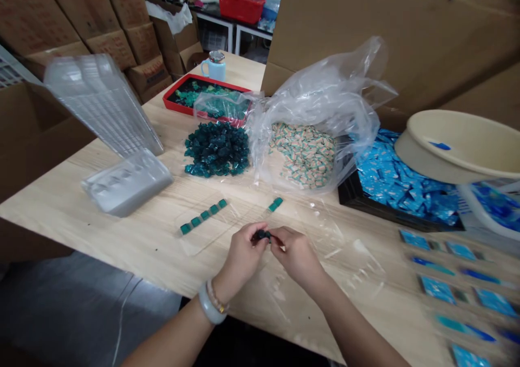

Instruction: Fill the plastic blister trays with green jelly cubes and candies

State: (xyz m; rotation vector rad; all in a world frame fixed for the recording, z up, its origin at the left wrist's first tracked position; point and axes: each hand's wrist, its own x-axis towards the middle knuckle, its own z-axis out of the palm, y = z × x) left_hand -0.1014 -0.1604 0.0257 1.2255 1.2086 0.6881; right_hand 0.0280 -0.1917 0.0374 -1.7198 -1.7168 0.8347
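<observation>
My left hand (pixel 246 249) is closed around a few small dark teal pieces (pixel 263 234), held above the table in the middle. Against those same pieces my right hand (pixel 294 252) pinches with thumb and forefinger; what lies between its fingertips is too small to make out. Just beyond my hands, a clear plastic tray (pixel 268 215) carries teal pieces (pixel 275 204) at its far end. Left of it, another clear tray (pixel 215 234) has a row of several teal cubes (pixel 205 215). A further clear tray (pixel 361 269) lies by my right wrist.
Behind lie a heap of dark teal pieces (pixel 217 149) and a clear bag (pixel 320 104) of small printed packets (pixel 304 153). Stacked clear trays (pixel 105 101) stand left. A black tray (pixel 349 193) of blue packets (pixel 406 177), a cream basin (pixel 463 139) and filled trays are right.
</observation>
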